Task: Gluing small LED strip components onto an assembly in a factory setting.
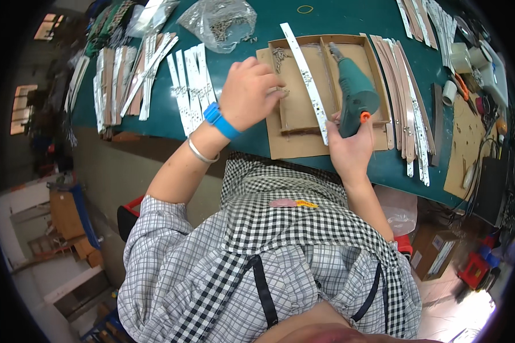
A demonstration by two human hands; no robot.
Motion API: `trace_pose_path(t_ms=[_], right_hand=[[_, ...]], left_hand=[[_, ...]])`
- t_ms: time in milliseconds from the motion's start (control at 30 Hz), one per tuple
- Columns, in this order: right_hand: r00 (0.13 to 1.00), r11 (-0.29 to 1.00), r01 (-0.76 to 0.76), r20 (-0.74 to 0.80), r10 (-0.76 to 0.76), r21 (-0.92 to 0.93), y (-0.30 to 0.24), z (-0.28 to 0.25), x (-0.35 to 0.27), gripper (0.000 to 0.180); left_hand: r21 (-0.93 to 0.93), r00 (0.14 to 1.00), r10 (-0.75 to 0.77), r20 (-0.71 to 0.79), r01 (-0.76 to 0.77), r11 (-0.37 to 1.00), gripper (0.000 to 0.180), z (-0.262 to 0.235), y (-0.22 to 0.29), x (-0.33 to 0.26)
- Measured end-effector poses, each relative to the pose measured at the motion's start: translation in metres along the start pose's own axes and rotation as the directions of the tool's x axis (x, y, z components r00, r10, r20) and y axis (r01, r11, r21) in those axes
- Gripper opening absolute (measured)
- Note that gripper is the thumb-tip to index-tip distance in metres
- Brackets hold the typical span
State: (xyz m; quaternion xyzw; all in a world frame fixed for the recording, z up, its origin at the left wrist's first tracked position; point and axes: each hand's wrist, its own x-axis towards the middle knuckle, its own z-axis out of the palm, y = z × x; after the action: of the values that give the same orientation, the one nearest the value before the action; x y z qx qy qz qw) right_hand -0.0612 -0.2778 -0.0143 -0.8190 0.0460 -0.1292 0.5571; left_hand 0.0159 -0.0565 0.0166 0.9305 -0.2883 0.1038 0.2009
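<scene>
My right hand (352, 148) is wrapped round a green electric drill (356, 88) with an orange button, its grey tip pointing away from me. A long white perforated strip (304, 71) slants across a shallow cardboard tray (326, 127); its near end meets the fingers of my right hand, and I cannot tell whether they grip it. My left hand (252, 91), with a blue band at the wrist, is closed in a pinch over the tray's left side. A small metal piece like a screw (278, 90) shows at its fingertips. Loose small screws (278, 57) lie in the tray's far left corner.
White strips (191, 86) lie left of my left hand, with more strip bundles (117, 86) beyond. Brown and white strips (403, 103) lie right of the tray. A clear bag of small metal parts (223, 26) sits at the back. Pliers (464, 91) and tape rolls (462, 57) are far right.
</scene>
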Motion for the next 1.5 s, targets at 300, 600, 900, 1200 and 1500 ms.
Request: trace_pose_path(t_ms=[300,600,900,1200,1500], right_hand=[[0.992,0.962,0.012,-0.125,0.024,0.274,0.013,-0.034,-0.040,0.045],[0.983,0.967,0.137,-0.150,-0.107,0.213,0.013,-0.051,-0.031,0.060],[0.984,0.928,-0.021,-0.156,0.085,0.372,0.014,-0.055,-0.029,0.053],[0.988,0.892,-0.012,-0.134,0.081,0.452,0.000,-0.064,-0.028,0.041],[0.992,0.828,-0.104,-0.007,0.129,0.551,-0.026,-0.056,-0.021,0.023]], left_hand=[[0.258,0.854,-0.022,0.521,-0.133,0.957,0.015,0.017,0.023,0.059],[0.102,0.860,0.085,0.503,-0.157,0.982,0.006,0.015,0.027,0.065],[0.278,0.916,0.041,0.398,-0.164,0.946,0.003,0.024,0.041,0.051],[-0.259,0.913,0.022,0.407,0.093,0.961,0.019,-0.026,0.069,0.043],[-0.763,0.763,-0.032,0.646,0.645,-0.030,0.016,-0.004,0.093,0.025]])
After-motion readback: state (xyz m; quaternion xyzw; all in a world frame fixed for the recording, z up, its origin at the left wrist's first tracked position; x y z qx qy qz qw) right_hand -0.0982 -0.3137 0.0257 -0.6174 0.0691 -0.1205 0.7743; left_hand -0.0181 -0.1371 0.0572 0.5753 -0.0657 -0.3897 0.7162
